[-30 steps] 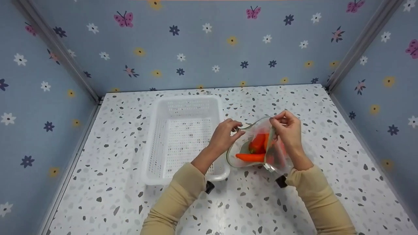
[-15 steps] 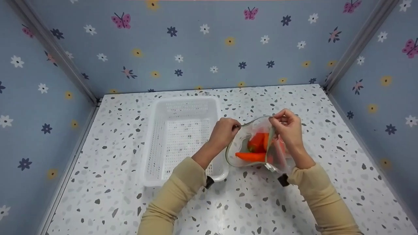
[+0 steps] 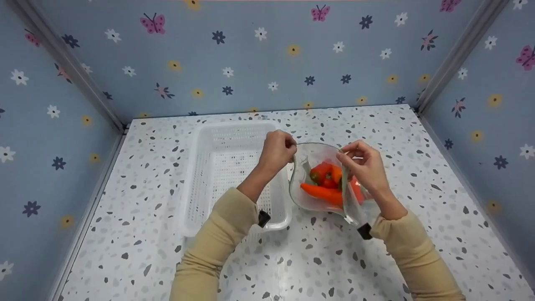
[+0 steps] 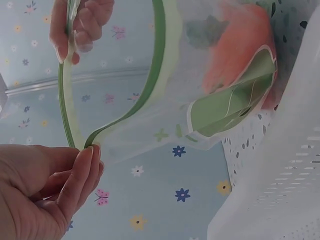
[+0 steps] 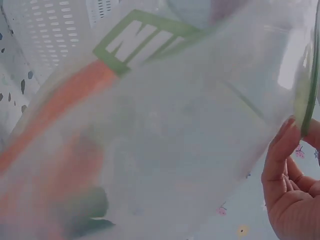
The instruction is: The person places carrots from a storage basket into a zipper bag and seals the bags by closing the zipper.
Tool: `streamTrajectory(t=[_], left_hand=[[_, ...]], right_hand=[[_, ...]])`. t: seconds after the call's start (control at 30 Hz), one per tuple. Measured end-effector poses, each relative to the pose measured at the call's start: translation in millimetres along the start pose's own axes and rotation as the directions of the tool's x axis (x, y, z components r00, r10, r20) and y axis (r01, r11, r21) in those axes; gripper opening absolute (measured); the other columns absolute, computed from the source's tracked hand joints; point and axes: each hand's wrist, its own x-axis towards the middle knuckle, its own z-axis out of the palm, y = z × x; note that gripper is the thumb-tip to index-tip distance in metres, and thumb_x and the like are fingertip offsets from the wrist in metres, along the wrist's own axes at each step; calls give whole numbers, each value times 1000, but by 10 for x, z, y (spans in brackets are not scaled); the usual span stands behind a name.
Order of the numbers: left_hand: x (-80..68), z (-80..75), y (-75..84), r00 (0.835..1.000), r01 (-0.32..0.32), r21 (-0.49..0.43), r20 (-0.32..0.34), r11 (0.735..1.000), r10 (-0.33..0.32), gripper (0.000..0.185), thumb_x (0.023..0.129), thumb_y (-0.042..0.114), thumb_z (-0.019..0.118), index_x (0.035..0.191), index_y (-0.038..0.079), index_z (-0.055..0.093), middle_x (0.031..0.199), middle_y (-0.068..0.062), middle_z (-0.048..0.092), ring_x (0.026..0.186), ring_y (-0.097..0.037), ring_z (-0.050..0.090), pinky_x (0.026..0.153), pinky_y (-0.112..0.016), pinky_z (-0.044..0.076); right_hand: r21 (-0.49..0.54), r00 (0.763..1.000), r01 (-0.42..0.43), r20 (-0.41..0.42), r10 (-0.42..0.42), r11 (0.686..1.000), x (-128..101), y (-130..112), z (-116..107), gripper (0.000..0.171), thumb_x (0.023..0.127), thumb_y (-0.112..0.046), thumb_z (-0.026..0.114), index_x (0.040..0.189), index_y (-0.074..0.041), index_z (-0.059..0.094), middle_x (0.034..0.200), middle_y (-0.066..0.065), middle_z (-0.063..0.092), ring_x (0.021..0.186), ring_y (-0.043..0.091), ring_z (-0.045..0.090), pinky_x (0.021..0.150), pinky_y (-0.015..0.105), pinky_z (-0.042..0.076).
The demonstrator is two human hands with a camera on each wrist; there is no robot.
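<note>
Clear plastic zip bag with a green sealing strip (image 3: 322,196) is held just above the speckled white terrazzo-pattern table (image 3: 334,259), slightly right of centre, with its mouth pulled open. Left hand (image 3: 276,151) pinches the left edge of the mouth between thumb and curled fingers (image 4: 82,172). Right hand (image 3: 363,164) pinches the opposite edge in the same way, fingers (image 5: 280,150) curled on the green strip. The two hands are well apart, so the opening forms a wide loop.

Inside the bag lie a long orange carrot (image 3: 322,194) along the near side and a red bell pepper (image 3: 322,173) with a dark green stem just beyond it, the two touching. A green printed label shows on the bag wall in the wrist views.

Just left of the bag stands a white perforated rectangular plastic basket (image 3: 200,179); its right rim passes under the left forearm and lies just beside the bag's left edge. Open table surface extends to the right of the bag, on the near side, and beyond it to the blue flower-and-butterfly patterned walls (image 3: 259,62) enclosing three sides.
</note>
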Motion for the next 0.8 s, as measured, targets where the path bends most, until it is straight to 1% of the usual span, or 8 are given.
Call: streamTrajectory(t=[0.13,0.23,0.33,0.47,0.53,0.6,0.7,0.8], left_hand=[[59,-62,3,999,42,-78,-7,996,-43,15,80,-5,52,79,-7,66,68,-14,63,46,-15,58,48,-22,48],[106,-105,-10,996,89,-163,-10,983,-91,12,80,-5,53,80,-9,65,69,-16,62,45,-15,57,49,-25,50],[154,-142,-31,986,156,-250,-8,956,-164,10,80,-5,55,81,-9,64,69,-16,60,44,-13,56,53,-29,51],[202,-183,-71,965,245,-329,-4,912,-261,9,80,-4,56,81,-8,64,68,-15,60,45,-12,57,56,-30,51],[215,-199,-87,956,272,-350,-6,896,-293,9,80,-4,55,81,-7,64,67,-14,60,45,-12,58,55,-29,51],[223,-213,-101,951,285,-363,-10,887,-310,10,80,-4,54,80,-7,64,67,-14,60,46,-12,58,54,-26,51],[224,-228,-121,948,287,-373,-18,882,-316,10,79,-5,54,80,-8,64,67,-14,60,46,-11,58,53,-25,51],[221,-234,-137,948,288,-370,-22,883,-318,10,79,-5,54,80,-8,64,67,-14,60,45,-11,58,52,-24,50]], right_hand=[[-16,998,34,48,-33,999,-44,-21,13,19,82,-2,60,98,8,55,75,15,54,44,24,48,44,29,47],[-41,995,76,65,-73,996,-87,-39,26,19,81,1,60,98,9,54,78,13,56,49,28,52,46,31,49],[-58,990,124,76,-120,991,-142,-56,40,20,79,4,61,97,11,54,82,13,57,58,26,55,49,28,49],[-92,974,202,122,-190,975,-239,-68,62,23,75,7,64,96,12,55,83,17,57,68,18,53,56,21,48],[-105,958,254,167,-235,961,-292,-65,75,25,73,8,66,95,11,55,84,19,57,71,16,53,60,21,48],[-97,934,310,214,-285,946,-341,-61,84,27,71,9,67,95,12,55,85,21,56,70,19,54,61,22,49],[-85,887,404,280,-367,911,-402,-46,99,31,67,10,70,94,12,55,87,21,56,70,24,54,61,27,50],[-86,834,494,328,-443,865,-453,-34,107,36,62,10,73,94,8,55,87,17,55,69,23,54,60,32,50]])
